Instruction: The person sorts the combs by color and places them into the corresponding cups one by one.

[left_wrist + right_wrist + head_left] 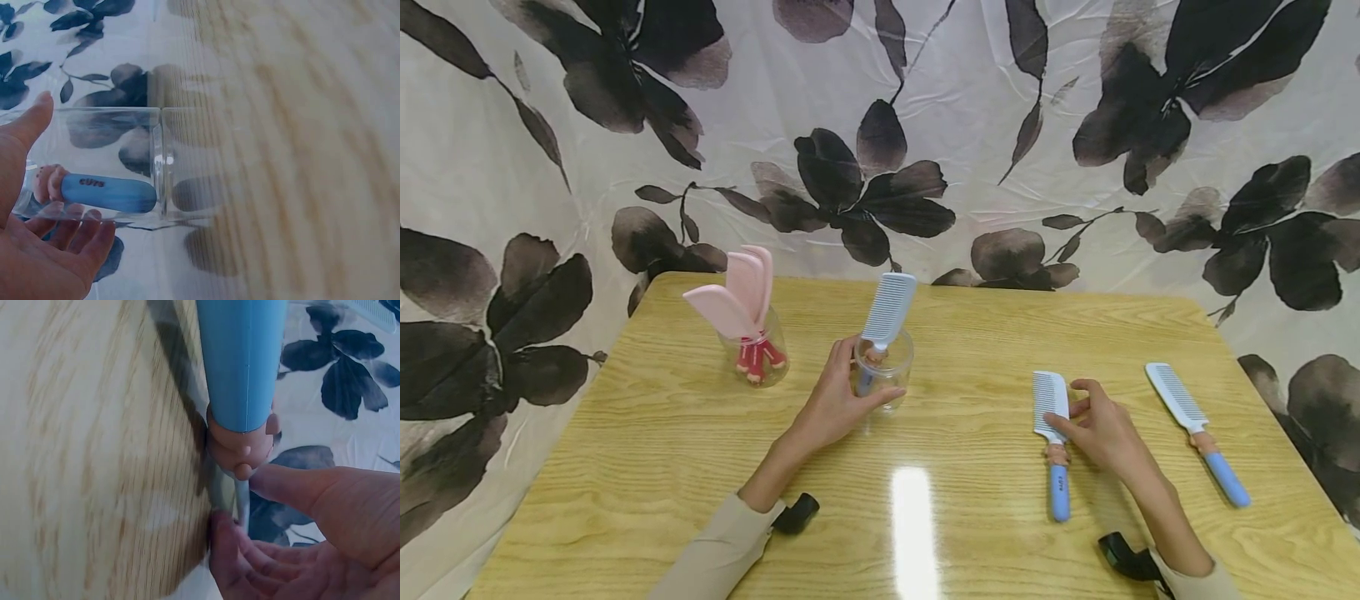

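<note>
My left hand [837, 402] holds a clear glass jar [895, 385] from its left side, thumb in front and fingers behind. A light-blue comb [890, 307] stands in it, teeth up and leaning right; its blue handle [112, 194] shows through the glass in the left wrist view. Further right, my right hand [1105, 429] pinches a second blue comb [1051, 400] by its toothed part, the thumb on top. That comb's handle [242, 359] points toward me, with a small brown figure [237, 447] at its neck. The right fingertips are partly hidden behind the comb.
Another blue comb [1180, 400] lies slanted on the wooden table [985, 550] at the right. At the left a second glass jar [778, 333] holds several pink combs [747, 279] with red handles. A floral cloth [970, 100] hangs behind the table.
</note>
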`<state>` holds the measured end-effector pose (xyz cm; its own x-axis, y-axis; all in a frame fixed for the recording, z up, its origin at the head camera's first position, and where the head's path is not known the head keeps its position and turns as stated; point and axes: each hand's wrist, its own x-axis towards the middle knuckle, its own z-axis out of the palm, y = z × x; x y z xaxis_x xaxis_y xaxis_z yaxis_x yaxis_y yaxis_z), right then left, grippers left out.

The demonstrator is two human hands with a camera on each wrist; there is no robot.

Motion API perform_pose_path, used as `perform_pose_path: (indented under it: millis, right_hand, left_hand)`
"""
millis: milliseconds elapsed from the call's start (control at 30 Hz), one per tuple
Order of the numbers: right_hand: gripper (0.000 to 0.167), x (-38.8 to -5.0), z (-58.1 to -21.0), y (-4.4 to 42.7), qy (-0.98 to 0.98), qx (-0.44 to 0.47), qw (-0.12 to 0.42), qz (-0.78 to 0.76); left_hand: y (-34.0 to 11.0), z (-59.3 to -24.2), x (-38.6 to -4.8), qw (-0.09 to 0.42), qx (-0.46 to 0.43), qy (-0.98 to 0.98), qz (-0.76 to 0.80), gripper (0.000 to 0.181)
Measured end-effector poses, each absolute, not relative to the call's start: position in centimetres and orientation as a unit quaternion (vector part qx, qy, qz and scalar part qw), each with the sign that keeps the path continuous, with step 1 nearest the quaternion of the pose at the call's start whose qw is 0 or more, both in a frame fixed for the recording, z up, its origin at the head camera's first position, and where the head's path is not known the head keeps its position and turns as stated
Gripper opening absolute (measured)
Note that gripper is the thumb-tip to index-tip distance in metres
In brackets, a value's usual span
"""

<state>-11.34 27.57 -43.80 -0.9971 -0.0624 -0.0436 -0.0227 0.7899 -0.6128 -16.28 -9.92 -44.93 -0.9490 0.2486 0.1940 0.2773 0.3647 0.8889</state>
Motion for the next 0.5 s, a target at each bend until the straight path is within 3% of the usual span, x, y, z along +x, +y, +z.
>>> perform_pose_path:
  millis: [100, 333, 500]
  right_hand:
    - [0.064, -11.5, -43.7, 27.3, 0.944, -0.019, 0.030, -0.327]
    - [0.039, -12.0, -43.4, 26.7, 0.946, -0.024, -0.018, -0.324]
    - [0.038, -12.3, -42.8, 26.2, 0.934, -0.022, -0.014, -0.356]
  left_hand:
    - [-9.9, -44.9, -16.3, 0.012, -0.158, -0.826, -0.541, 0.084]
    - [-9.9, -45.0, -16.4, 0.013, -0.159, -0.824, -0.544, 0.083]
    - [-9.9, -45.0, -16.4, 0.015, -0.164, -0.822, -0.545, 0.085]
